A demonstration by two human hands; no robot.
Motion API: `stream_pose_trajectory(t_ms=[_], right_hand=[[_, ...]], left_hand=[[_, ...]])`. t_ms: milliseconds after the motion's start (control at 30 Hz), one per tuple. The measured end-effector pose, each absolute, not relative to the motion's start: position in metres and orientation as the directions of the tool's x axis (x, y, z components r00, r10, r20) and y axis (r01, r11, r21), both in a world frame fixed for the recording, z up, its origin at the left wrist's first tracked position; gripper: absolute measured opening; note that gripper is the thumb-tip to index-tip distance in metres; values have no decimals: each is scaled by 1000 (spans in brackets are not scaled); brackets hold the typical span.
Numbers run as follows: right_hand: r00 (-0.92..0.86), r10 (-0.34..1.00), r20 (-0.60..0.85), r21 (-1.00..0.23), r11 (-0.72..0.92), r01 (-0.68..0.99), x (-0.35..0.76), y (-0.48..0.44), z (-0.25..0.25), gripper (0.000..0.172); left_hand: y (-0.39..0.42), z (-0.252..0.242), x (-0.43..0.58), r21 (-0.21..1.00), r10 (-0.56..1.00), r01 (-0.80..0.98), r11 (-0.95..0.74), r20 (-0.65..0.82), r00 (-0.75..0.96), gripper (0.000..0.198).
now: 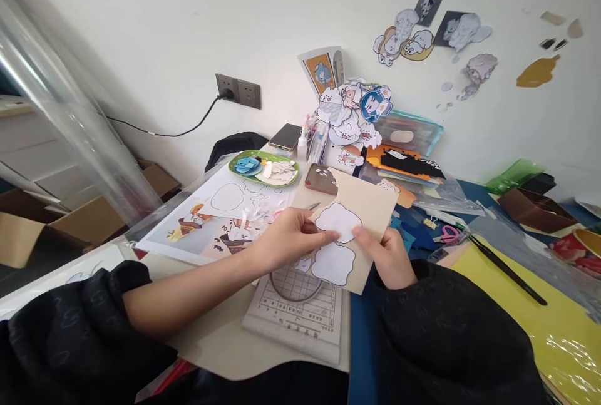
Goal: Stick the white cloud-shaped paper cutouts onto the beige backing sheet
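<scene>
Both hands hold up a cream paper sheet [361, 201] above the table. Two white cloud-like paper shapes with dark outlines lie against it, an upper shape [338, 220] and a lower shape [333, 262]. My left hand [298, 236] is closed at the sheet's left edge, its thumb across the lower part of the upper shape. My right hand [387, 251] grips the right side, thumb on the upper shape's edge and fingers hidden behind the sheet. A pointed metal tip [313, 206] shows beside my left fingers; what it belongs to is hidden.
Below the sheet lie a round-framed lens [295, 286] and a printed pad [300, 323]. A green tray [232, 172] holds paper cutouts. Printed drawings [225, 198] lie to the left. Black tweezers [509, 270] rest on yellow sheets [530, 323], near pink scissors [448, 234].
</scene>
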State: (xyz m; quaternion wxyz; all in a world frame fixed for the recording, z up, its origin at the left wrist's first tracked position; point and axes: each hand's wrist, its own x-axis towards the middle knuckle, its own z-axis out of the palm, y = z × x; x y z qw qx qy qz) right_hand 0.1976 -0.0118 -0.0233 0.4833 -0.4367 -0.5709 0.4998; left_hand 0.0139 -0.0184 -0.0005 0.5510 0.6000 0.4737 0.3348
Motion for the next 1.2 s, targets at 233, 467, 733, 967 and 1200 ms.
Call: stream_pose_trajectory(t_ms=[233,467,733,967,1200], right_hand=[[-121,980,160,-982,170,81,196,-12,-22,28],[-94,987,128,-991,130,19,197,-11,-21,34],[-118,973,198,-980,197,-22,196,-11,-23,32],[-50,983,177,-984,177,0,199,-11,-19,34],[-70,982,173,-985,173,-9,199,-11,-19,40]], left_hand=[[-18,4,14,972,932,233,32,-113,344,36],[-17,-4,14,988,914,137,67,-116,388,21],[-17,-3,12,987,921,125,99,-138,365,29],[-16,3,11,986,904,143,88,-140,405,24],[-15,5,11,989,940,80,123,-142,311,28]])
